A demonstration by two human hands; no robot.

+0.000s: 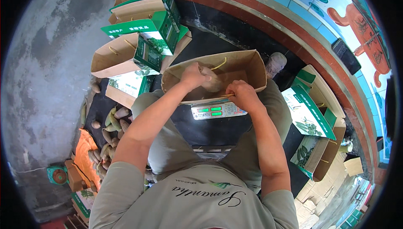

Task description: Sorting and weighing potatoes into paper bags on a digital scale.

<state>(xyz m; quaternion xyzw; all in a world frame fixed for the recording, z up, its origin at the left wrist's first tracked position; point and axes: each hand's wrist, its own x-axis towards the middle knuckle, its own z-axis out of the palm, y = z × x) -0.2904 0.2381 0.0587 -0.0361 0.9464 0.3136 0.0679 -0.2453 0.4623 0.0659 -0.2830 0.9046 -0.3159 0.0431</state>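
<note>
An open cardboard box [252, 61] stands in front of me, seemingly on a digital scale [220, 111] whose green-lit panel shows between my knees. Inside the box, the fingers of my left hand [195, 77] are closed round a pale brown root vegetable [213, 82]. My right hand [245, 96] pinches the near rim of the box, where a short piece of cord handle shows at the fingers. A yellow cord handle [219, 64] hangs on the far wall. The bottom of the box is partly hidden by my hands.
Green-and-white printed cartons [161, 29] stand stacked at the far left, with more cartons [312, 113] on the right. Brown and greenish root vegetables [113, 124] lie heaped to my left beside an orange sheet [85, 147]. A phone [346, 56] sits near the tiled wall.
</note>
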